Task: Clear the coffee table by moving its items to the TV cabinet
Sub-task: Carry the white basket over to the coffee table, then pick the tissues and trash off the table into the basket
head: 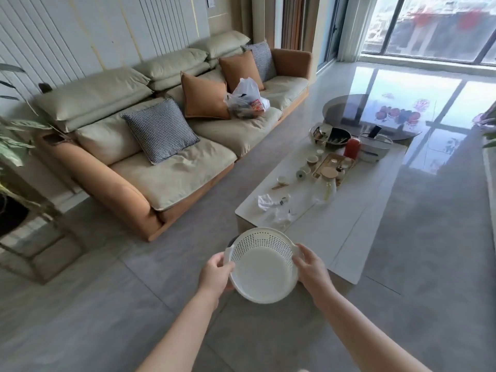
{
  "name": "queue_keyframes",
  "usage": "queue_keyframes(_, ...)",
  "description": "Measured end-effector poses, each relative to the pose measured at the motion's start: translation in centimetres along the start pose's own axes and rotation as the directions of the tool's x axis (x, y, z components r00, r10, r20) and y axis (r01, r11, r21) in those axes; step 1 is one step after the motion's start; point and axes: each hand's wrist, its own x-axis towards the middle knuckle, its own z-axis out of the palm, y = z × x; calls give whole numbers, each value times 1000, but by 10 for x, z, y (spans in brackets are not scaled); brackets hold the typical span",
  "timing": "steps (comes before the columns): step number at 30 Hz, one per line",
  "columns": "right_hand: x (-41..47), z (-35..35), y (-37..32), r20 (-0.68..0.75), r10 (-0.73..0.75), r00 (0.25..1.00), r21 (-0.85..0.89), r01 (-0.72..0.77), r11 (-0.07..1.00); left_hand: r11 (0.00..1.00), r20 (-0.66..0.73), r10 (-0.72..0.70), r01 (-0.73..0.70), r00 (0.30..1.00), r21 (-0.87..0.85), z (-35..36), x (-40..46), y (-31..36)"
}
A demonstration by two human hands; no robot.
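Observation:
I hold a white perforated plastic basket (261, 267) in front of me, above the floor just short of the coffee table's near end. My left hand (216, 272) grips its left handle and my right hand (311, 267) grips its right rim. The white coffee table (349, 218) stretches away ahead. On it lie crumpled white paper (268, 202), small tea cups (311, 159), a wooden tea tray (334, 166), a red canister (352, 147), a dark bowl (339, 135) and a white container (374, 147). The TV cabinet is not in view.
A beige and orange sofa (171, 167) with cushions and a plastic bag (247, 99) runs along the left. A round glass table (370, 116) stands beyond the coffee table. A plant (13, 146) stands at far left. Grey floor lies between sofa and table.

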Motion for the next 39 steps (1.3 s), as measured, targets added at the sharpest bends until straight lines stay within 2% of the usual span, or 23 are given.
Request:
queue_keyframes(5,45,28,-12,7,55,998,-14,-55,998,999,32,-41,39,999,32,-7,57,8)
queue_keyframes(21,227,86,-54,31,152,988,-35,-150,988,985,-17,-167,168,986,37,0,233,55)
queue_keyframes(29,283,115,-63,-140,176,974,-9,-179,984,980,97,-174,163,980,111,5,331,81)
queue_keyframes(39,342,167,-83,-330,242,913,143,-205,968,973,274,-216,182,937,145,3,455,106)
